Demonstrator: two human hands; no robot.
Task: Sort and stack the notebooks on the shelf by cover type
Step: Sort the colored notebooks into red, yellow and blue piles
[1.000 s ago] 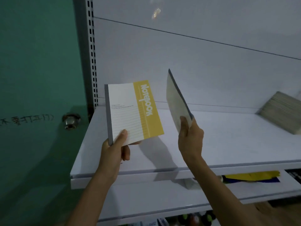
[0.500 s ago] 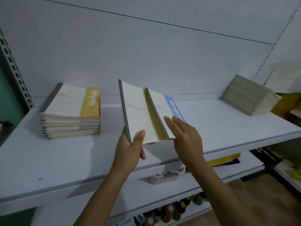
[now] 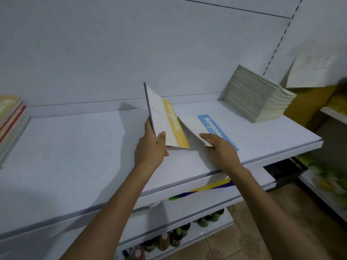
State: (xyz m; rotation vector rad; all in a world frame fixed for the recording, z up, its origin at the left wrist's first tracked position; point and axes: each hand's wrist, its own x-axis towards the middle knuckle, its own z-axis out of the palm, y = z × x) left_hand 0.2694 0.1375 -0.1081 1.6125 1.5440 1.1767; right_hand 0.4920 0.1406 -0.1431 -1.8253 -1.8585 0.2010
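1. Landmark: the pale stack [image 3: 259, 98] of notebooks sits at the right rear of the shelf [image 3: 84, 156]. Every place below is given from it.
2. What changed: half a second ago both notebooks were up in the air together, with the blue one overlapping the yellow one. Now they are parted. The blue notebook [image 3: 216, 128] has come down onto the shelf just left of and in front of the pale stack. It lies cover up, and its left edge seems a little raised.
3. The right hand [image 3: 223, 152] rests on the near corner of the blue notebook, with its fingers [image 3: 206, 137] straight along the cover. The thumb is hidden, so I cannot tell whether the hand pinches the corner or only presses it down.
4. The left hand [image 3: 150, 152] grips the yellow notebook [image 3: 169, 124] near its lower spine edge, thumb on the front and fingers curled behind. The book stands tilted above the shelf, further left of the pale stack than the blue one. Whether the two books touch at their lower corners I cannot tell.
5. A mixed stack [image 3: 11, 124] with coloured edges lies well to the left of the pale stack, at the shelf's other end.
6. What it means: the blue cover looks to be starting its own pile in the open middle of the shelf. The yellow one, still in hand, probably needs a separate spot. With the mixed stack still unsorted, the job seems far from finished.
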